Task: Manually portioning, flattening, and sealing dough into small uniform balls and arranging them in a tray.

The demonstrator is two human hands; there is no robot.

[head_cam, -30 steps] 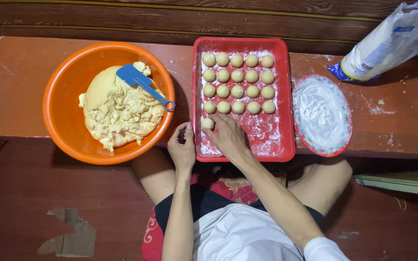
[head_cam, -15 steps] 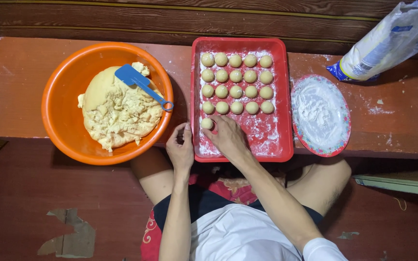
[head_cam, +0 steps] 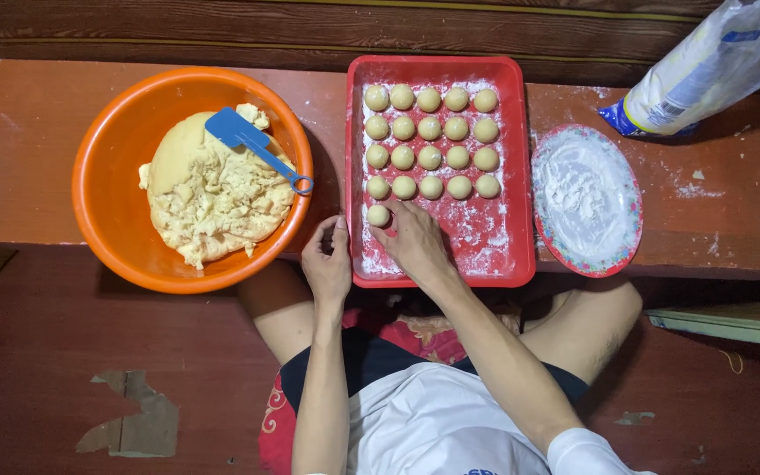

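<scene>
Right hand (head_cam: pixel 415 242), fingers loosely spread, touches the dough ball (head_cam: pixel 378 215) at its fingertips in the red tray (head_cam: pixel 514 176); left hand (head_cam: pixel 327 264), half curled and empty, rests beside the tray's edge.

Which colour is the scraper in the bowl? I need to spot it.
Blue; the scraper shows best in the head view.

White-blue bag (head_cam: pixel 714 66), top-right corner

a plain home cooking spot, floor-level. a low red wooden bench (head_cam: pixel 63 158) stands before a dark plank wall at 12 o'clock; worn red floor at 7 o'clock. dough bowl (head_cam: pixel 116 237) at 9 o'clock, floured tray (head_cam: pixel 521 158), flour bag (head_cam: pixel 714 62) at 2 o'clock.
</scene>
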